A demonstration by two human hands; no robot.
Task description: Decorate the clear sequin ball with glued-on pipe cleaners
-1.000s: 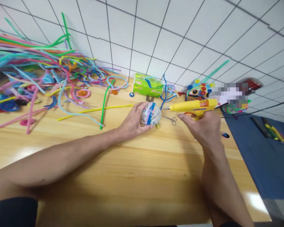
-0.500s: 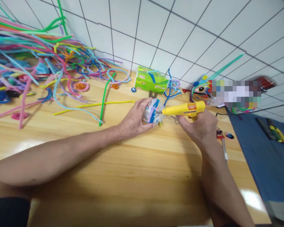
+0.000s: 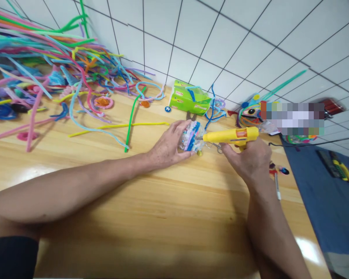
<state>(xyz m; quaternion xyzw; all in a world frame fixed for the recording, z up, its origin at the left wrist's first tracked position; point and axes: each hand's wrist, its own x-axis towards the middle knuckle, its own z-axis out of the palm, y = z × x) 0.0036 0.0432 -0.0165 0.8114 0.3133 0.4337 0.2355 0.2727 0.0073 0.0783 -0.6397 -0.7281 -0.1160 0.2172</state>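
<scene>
My left hand is wrapped round a clear plastic piece with blue, lilac and white strips across it. The yellow glue gun lies level in my right hand, its nozzle at the blue strip on the right side of the piece. Whether the tip touches the strip is too small to tell. Scissors lie partly hidden beneath the gun, and a small yellow-green item sits just below the plastic piece.
Colourful pipe cleaners are heaped at the back left. A green packet stands near the tiled wall. Further right are a decorated craft piece, a black cable and a white pen near the table's right edge.
The view has shifted slightly, so most things appear a little further right. Both hands keep their holds, and the nozzle remains at the blue strip.
</scene>
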